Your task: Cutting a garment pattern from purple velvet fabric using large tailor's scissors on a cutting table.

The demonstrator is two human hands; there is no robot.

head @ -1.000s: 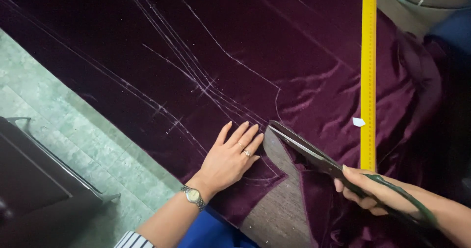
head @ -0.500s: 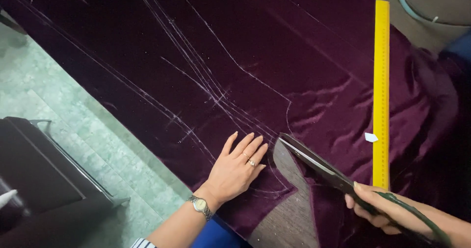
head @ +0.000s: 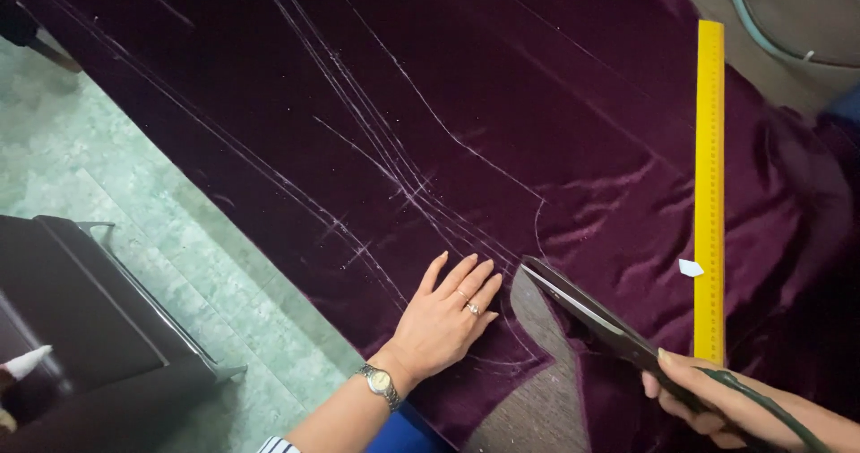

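1. The left hand [head: 443,314] lies flat and open on the purple velvet cloth [head: 502,130], fingers spread, gripping nothing; it wears a ring and a wristwatch [head: 380,382].
2. The right hand [head: 708,397] is closed around the handles of a large pair of scissors [head: 591,314]. The handles and most of the fingers are cut off by the lower edge of the picture, so the grip itself is only partly seen.
3. The scissor blades look nearly closed, their tips at the end of the cut in the cloth, just beside the left fingertips. How far the blades part is hard to make out.
4. In the cut gap a grey-brown table [head: 537,408] surface shows; the cloth hides the rest of it.
5. White chalk lines [head: 394,166] cross the cloth; the curved one by the scissors is faint.
6. A yellow ruler [head: 709,193] lies on the cloth to the right, with a small white chalk piece [head: 691,267] touching its edge.
7. At left, a green floor [head: 134,202] and a dark piece of furniture [head: 81,319], partly cut off and hard to identify.
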